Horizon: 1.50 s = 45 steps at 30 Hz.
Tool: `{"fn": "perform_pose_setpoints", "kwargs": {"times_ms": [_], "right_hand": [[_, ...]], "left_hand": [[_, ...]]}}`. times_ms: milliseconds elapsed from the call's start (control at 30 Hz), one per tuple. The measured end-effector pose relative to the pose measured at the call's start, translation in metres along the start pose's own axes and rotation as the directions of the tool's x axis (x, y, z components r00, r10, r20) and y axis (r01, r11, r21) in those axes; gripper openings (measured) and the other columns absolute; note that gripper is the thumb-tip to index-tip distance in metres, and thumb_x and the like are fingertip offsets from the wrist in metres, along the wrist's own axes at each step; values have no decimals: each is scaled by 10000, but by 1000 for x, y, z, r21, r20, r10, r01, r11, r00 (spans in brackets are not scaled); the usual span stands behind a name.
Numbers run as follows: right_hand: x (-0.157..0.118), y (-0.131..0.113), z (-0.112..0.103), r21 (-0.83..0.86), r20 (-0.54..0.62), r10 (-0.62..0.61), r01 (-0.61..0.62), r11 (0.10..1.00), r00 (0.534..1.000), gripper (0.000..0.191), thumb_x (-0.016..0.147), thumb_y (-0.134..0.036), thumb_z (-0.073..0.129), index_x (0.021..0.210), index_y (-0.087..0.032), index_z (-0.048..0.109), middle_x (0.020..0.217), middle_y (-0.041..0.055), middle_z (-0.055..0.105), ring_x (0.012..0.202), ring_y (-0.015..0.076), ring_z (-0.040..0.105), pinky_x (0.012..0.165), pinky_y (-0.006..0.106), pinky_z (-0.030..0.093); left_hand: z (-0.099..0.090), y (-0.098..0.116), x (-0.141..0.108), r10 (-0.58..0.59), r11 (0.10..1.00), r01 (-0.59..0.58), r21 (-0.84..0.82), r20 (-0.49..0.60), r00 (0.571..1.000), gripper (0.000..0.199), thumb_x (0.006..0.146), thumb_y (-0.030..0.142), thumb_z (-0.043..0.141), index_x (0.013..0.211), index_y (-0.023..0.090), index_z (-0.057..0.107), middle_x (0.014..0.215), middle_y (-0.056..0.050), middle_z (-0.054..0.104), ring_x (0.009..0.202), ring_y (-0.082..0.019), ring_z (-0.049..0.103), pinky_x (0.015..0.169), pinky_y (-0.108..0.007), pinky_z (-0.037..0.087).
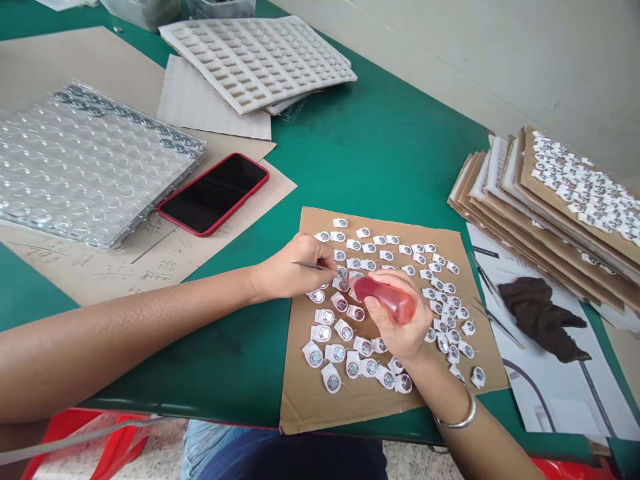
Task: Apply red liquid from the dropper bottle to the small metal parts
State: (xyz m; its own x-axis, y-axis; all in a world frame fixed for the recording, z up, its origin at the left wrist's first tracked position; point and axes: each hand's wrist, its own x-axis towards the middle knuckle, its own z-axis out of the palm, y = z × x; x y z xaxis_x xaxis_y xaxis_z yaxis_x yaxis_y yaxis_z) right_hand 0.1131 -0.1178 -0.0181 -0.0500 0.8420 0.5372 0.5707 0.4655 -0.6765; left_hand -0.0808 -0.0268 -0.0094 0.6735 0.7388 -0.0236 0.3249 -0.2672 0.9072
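Many small white pieces with round metallic centres point(332, 378) lie on a brown cardboard sheet point(305, 413). Over the upper left part of the sheet, my left hand point(305, 267) is closed around a thin metal tool point(306, 265), its fingertips close to the pieces. My right hand point(400, 320) grips a red squeeze bottle point(387, 300) whose narrow tip points left, low over the pieces near my left fingertips. The exact contact of the tip is too small to tell. A silver bangle circles my right wrist.
A red-cased phone point(215, 193) and a clear blister tray point(75, 167) are at the left. White foam trays point(260, 60) lie at the back. Stacked cardboard sheets point(545, 200), tweezers point(497, 322) and a dark cloth point(543, 313) are at the right.
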Motion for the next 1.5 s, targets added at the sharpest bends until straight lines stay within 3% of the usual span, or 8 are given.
{"fn": "perform_pose_setpoints", "kwargs": {"times_ms": [867, 933, 1033, 1167, 1300, 1400, 1500], "right_hand": [[2, 1, -1, 24, -26, -3, 3, 1000, 1000, 357, 684, -116, 687, 1025, -181, 603, 958, 67, 642, 905, 196, 617, 777, 408, 550], [4, 1, -4, 86, -103, 37, -28, 996, 994, 320, 691, -156, 687, 1002, -200, 621, 938, 53, 648, 886, 194, 628, 736, 395, 566], [12, 2, -14, 284, -237, 232, -161, 945, 943, 215, 748, -253, 632, 959, -214, 628, 925, 42, 640, 823, 188, 655, 580, 334, 574], [30, -1, -40, 520, -211, 464, -303, 799, 860, 200, 799, -346, 549, 927, -199, 596, 803, 21, 624, 639, 166, 659, 389, 251, 478], [47, -3, -65, 570, -188, 480, -303, 764, 857, 152, 813, -353, 522, 890, -229, 564, 714, 2, 624, 597, 177, 650, 354, 254, 429], [54, 1, -71, 531, -164, 445, -301, 792, 881, 169, 835, -374, 486, 836, -223, 562, 693, 20, 624, 655, 199, 664, 363, 258, 418], [55, 7, -64, 498, -179, 440, -305, 812, 880, 208, 825, -413, 502, 831, -208, 541, 682, 23, 617, 617, 183, 656, 361, 247, 403]], "left_hand": [[0, -2, 0, -1, 1000, 1, 4, -8, 1000, 151, 666, 63, 531, 641, 120, 668, 592, 10, 630, 517, -67, 517, 452, -151, 361], [1, -2, 1, -7, 1000, 7, 3, -6, 1000, 146, 665, 70, 538, 647, 122, 672, 598, 9, 635, 521, -69, 521, 453, -153, 362], [1, -1, 2, -32, 999, 32, 3, -20, 999, 129, 664, 80, 555, 635, 125, 672, 588, 11, 636, 522, -70, 528, 458, -153, 368], [-4, 6, 3, -65, 998, 62, -27, -111, 992, 100, 690, 132, 584, 657, 133, 678, 625, 1, 659, 575, -90, 572, 489, -162, 397], [-8, 22, 8, -38, 999, 36, -15, -170, 985, 95, 719, 177, 591, 700, 140, 676, 652, -4, 663, 569, -98, 572, 479, -176, 398], [1, 32, 11, 28, 996, -20, 83, -97, 995, 100, 731, 161, 582, 706, 140, 677, 614, 6, 645, 517, -79, 533, 459, -176, 374], [17, 32, 10, 112, 979, -102, 178, -45, 993, 124, 766, 145, 549, 719, 138, 663, 591, 10, 618, 500, -68, 502, 474, -183, 371]]}}
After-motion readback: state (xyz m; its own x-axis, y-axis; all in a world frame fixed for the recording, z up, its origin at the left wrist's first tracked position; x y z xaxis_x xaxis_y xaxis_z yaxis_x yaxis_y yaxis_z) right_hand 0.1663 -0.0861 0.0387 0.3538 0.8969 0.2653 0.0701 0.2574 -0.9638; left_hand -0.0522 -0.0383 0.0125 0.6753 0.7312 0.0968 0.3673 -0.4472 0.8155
